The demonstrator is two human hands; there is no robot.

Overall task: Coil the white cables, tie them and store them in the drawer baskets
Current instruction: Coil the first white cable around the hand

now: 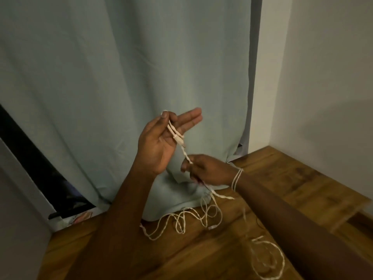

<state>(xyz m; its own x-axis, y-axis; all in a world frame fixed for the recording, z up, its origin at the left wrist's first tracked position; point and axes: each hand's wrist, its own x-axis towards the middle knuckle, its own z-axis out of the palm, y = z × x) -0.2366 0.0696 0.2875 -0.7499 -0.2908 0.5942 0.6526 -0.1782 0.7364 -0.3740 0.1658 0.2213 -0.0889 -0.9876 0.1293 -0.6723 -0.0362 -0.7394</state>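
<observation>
The white cable (182, 146) runs taut between my hands, its thin twisted slack tangled on the wooden floor (282, 178) (two turns caught round my wrist). My left hand (161, 138) pinches the plug end, other fingers straight; my right hand (203, 168) grips lower down. Pulling now could knot those loops.

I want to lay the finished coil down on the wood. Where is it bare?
Bare wooden surface lies to the right, between the right hand and the white wall. It is crowded below the hands, by the curtain hem, where loose white cable sprawls, and near the bottom right.
</observation>
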